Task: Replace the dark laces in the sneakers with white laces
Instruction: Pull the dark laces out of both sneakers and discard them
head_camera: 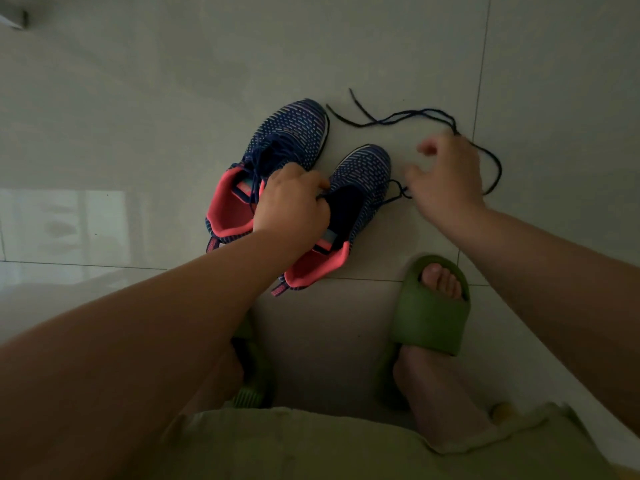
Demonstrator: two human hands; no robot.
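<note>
Nearest the camera, green slides (pixel 429 306) are worn on the feet, set on the tiled floor (pixel 138 116). Just beyond them, two blue knit sneakers with pink linings are stood side by side, long axes running near to far and tilted slightly rightward, toes pointed away. The right sneaker (pixel 346 206) is steadied at its eyelet edge by the left hand (pixel 292 202), fingers curled in what looks like a pinch on the upper; the exact contact is hidden. The right hand (pixel 446 178) is blurred; its fingers are spread and half-curled beside the dark lace (pixel 415 114), and whether its grip holds the lace cannot be told. The lace is mostly pulled free and lies looped on the floor to the right, one run still entering the shoe's side. The left sneaker (pixel 273 147) is still laced. No white laces are seen.

Judgement: the last eyelet should be cleared by pulling along the lace's line, with the upper held down.
</note>
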